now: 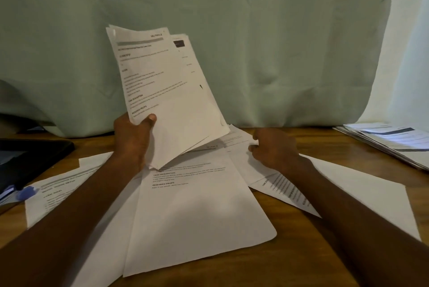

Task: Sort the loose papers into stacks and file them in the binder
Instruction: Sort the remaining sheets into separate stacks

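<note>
My left hand (133, 138) grips a bundle of printed sheets (167, 91) by its lower left corner and holds it upright above the table, thumb on the front page. My right hand (271, 149) hovers low over the table with curled fingers pinching the edge of a loose sheet (243, 163). Several loose papers lie spread on the wooden table; the largest one (197, 212) lies in the middle between my forearms. A black binder (30, 159) lies at the left edge.
A neat stack of papers (394, 142) sits at the back right of the table. A blue pen or clip (29, 192) lies by the binder. A pale green curtain (255, 42) hangs right behind the table. Bare wood (301, 252) shows near the front.
</note>
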